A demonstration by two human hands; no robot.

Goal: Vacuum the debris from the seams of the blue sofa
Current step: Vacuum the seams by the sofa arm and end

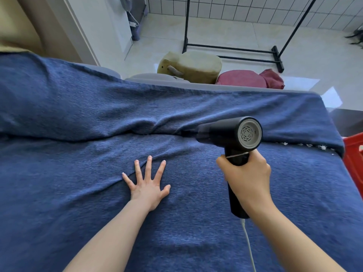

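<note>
The blue sofa (78, 183) fills most of the view, draped in a dark blue textured cover. Its seam (110, 137) runs left to right between the back cushion and the seat. My right hand (246, 173) grips the handle of a black handheld vacuum (229, 134), whose nozzle points left into the seam near the middle. A white cord (248, 244) hangs from the handle's base. My left hand (147, 183) lies flat on the seat with fingers spread, pressing the cover. White debris (314, 145) lies along the seam at the far right.
Behind the sofa lie a yellow-green plush toy (194, 66) and a red cushion (243, 78). A black metal rack (235, 49) stands on the pale tiled floor. A red plastic object (353, 152) sits at the sofa's right end.
</note>
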